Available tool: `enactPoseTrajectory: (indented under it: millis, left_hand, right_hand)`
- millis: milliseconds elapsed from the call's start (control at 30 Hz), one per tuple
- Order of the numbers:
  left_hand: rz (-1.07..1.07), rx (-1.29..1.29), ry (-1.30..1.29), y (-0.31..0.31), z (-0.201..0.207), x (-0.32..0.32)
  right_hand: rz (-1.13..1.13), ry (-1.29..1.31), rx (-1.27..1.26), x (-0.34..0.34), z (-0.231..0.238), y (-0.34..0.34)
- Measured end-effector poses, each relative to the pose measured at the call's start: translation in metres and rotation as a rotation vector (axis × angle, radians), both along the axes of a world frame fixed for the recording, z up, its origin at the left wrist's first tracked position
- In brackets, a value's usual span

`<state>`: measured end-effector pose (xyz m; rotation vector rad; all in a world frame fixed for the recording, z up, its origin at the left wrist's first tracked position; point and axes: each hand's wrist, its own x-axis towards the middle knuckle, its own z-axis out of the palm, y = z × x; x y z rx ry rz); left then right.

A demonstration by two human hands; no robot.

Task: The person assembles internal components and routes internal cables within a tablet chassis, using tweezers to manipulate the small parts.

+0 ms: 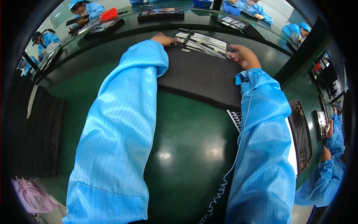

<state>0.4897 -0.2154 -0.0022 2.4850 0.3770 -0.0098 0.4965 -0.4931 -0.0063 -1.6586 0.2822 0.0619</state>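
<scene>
Ahead of me lies an opened laptop-like assembly [205, 42], its inside showing silver panels, white strips and dark cables. A thick black foam pad [199, 76] lies just in front of it and hides its near part. My left hand [163, 39] is closed at the assembly's left edge, its fingertips partly hidden by the cuff and hand. At the right edge my right hand [246, 57] has its fingers bent together in a pinch, slightly blurred. Something small and dark shows at those fingertips, too unclear to name.
A keyboard [235, 118] pokes out under the pad's right corner. A coiled white cord [220, 190] hangs from my right sleeve. Black pads are stacked [35, 130] at left; a black tray [300, 138] stands at right. Beyond runs a bench with more assemblies [161, 14] and several co-workers.
</scene>
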Motion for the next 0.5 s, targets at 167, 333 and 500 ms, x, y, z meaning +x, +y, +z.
enactPoseTrajectory:
  millis: [167, 333, 500]
  left_hand:
    - [-0.131, -0.015, 0.046, -0.017, 0.01, -0.012]
    - [-0.095, -0.373, -0.22, 0.008, 0.008, -0.005]
    - [-0.079, -0.931, -0.508, -0.028, 0.04, -0.035]
  right_hand:
    - [-0.078, -0.139, -0.774, 0.014, -0.009, 0.008]
    - [-0.131, -0.135, -0.9, 0.002, -0.005, -0.01]
    - [-0.141, -0.121, -0.476, 0.019, -0.015, -0.016]
